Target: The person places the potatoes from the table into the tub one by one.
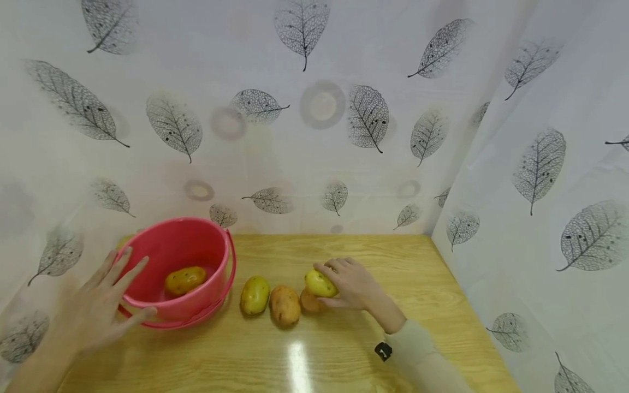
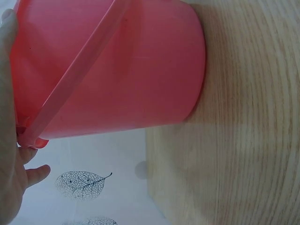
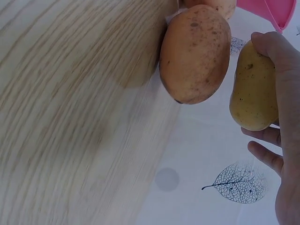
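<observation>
My right hand [image 1: 351, 284] holds a yellow potato [image 1: 320, 284] between thumb and fingers; the right wrist view shows this potato [image 3: 255, 89] raised off the table. Just below and behind it, partly covered in the head view, lies a brown potato [image 1: 312, 302]. Left of that, a larger brown potato [image 1: 285, 307] and a greenish-yellow potato [image 1: 255, 295] rest in a row. A pink bucket [image 1: 196, 314] stands at the left with one yellow potato [image 1: 185, 280] inside. Over the bucket's left rim, my left hand [image 1: 100, 305] rests with its fingers spread and fairly straight.
The bucket's pink handle [image 2: 75, 70] hangs down along its side. Under everything is a wood-grain table [image 1: 344, 355], bordered at the back and right by a white leaf-patterned sheet [image 1: 314, 147]. A black band [image 1: 383, 351] sits by the right wrist.
</observation>
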The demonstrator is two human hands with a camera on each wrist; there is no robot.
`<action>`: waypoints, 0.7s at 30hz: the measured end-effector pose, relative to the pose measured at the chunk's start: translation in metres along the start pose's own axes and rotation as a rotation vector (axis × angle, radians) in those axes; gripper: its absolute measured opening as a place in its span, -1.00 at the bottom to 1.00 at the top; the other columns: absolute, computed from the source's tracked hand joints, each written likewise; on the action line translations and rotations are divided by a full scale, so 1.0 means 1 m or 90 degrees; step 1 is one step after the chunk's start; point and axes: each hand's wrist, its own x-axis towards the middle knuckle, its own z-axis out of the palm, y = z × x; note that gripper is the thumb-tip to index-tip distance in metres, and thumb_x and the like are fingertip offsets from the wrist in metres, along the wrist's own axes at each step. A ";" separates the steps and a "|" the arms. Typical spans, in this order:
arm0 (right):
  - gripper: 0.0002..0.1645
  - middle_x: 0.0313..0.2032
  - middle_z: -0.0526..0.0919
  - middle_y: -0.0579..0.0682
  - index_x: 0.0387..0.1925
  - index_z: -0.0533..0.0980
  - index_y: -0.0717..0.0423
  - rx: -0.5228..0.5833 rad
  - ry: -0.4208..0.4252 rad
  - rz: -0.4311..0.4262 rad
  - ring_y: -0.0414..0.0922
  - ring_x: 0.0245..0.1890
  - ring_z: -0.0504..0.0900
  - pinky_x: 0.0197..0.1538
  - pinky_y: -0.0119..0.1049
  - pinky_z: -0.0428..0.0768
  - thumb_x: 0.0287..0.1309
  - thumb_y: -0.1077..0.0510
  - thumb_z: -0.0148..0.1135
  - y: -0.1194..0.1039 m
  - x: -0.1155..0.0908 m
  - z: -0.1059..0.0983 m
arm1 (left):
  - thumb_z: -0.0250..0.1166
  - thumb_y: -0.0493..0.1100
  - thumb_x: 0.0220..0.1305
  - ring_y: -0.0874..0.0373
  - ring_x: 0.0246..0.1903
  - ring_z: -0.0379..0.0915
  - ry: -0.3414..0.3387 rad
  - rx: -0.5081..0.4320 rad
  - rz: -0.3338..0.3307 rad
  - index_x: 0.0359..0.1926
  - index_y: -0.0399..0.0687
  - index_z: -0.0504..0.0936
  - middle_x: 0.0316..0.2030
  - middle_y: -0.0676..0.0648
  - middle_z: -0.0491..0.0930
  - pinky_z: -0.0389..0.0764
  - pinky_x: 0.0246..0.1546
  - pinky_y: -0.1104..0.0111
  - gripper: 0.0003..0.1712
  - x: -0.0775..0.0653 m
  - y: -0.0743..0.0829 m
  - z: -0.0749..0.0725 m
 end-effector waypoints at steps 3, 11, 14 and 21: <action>-0.03 -0.01 0.75 -0.04 0.35 0.51 -0.03 -0.003 0.005 -0.004 -0.08 -0.01 0.74 0.15 -0.12 0.75 0.01 -0.43 0.50 -0.003 0.006 0.001 | 0.42 0.41 0.15 -0.17 0.73 -0.53 -0.001 0.002 -0.003 0.69 -0.03 0.05 0.72 -0.27 -0.17 0.47 0.05 -0.59 0.28 -0.001 0.001 0.000; -0.05 -0.02 0.76 -0.05 0.33 0.53 -0.03 0.027 0.030 -0.018 -0.10 -0.04 0.74 0.13 -0.16 0.76 0.01 -0.43 0.50 -0.015 0.021 0.003 | 0.41 0.41 0.17 -0.14 0.73 -0.55 0.000 -0.001 -0.004 0.69 -0.01 0.05 0.72 -0.24 -0.19 0.45 0.03 -0.60 0.27 -0.002 0.001 0.000; -0.05 -0.02 0.76 -0.05 0.33 0.53 -0.03 0.028 0.042 -0.022 -0.10 -0.05 0.74 0.14 -0.17 0.75 0.01 -0.43 0.50 -0.018 0.025 0.004 | 0.41 0.41 0.17 -0.13 0.73 -0.55 0.005 -0.001 -0.001 0.69 -0.01 0.06 0.72 -0.24 -0.19 0.43 0.05 -0.61 0.26 -0.001 0.001 0.001; -0.06 -0.02 0.76 -0.06 0.31 0.56 -0.03 0.039 0.070 -0.031 -0.10 -0.05 0.75 0.13 -0.19 0.76 -0.01 -0.43 0.51 -0.024 0.035 0.006 | 0.41 0.41 0.17 -0.13 0.73 -0.55 0.001 0.002 -0.007 0.69 -0.02 0.05 0.72 -0.26 -0.18 0.40 0.07 -0.62 0.27 -0.001 0.002 0.001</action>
